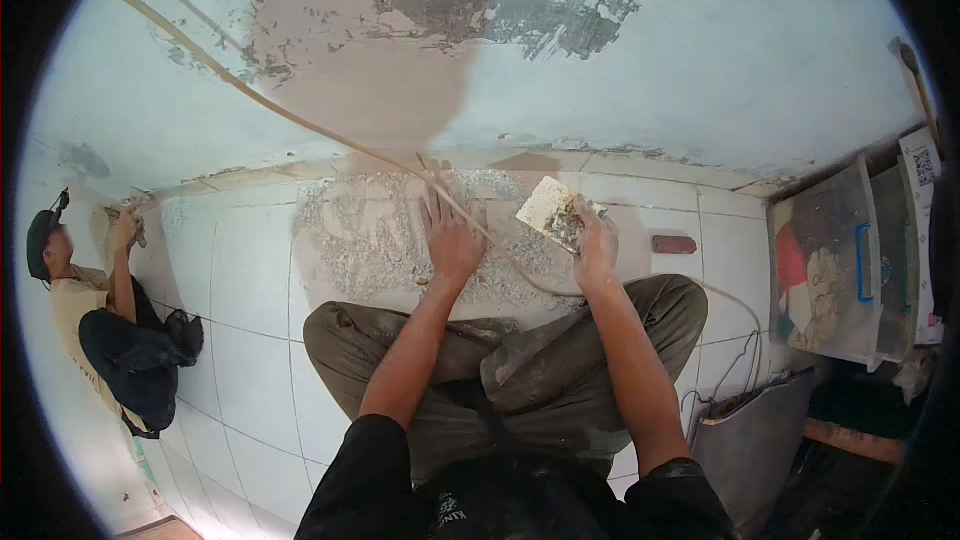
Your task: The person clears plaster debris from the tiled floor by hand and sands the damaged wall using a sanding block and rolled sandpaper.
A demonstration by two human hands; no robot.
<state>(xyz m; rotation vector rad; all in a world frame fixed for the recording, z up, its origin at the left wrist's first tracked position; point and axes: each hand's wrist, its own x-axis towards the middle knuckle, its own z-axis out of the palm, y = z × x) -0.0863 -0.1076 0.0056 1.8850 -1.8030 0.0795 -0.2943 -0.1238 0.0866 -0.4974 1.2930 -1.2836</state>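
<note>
My left hand [455, 240] lies palm down with fingers stretched out on the grey plaster rubble [370, 245] spread over the floor. In my right hand [597, 245] is a pale square plate [545, 208], gripped at its right edge and tilted, with grey crumbs heaped near my fingers. A thin beige cable [330, 136] slants down in front of the wall, passes close by my left hand and runs on toward my right knee. To the right of my right hand rests a dark red block [673, 244] on the tiles.
The wall [560, 90] ahead has peeling patches of bare plaster. At far left a person [90, 310] crouches with hands at the wall's corner. Right of me stand a clear plastic box [825, 265], a wire hanger [740, 370] and a grey panel [752, 440].
</note>
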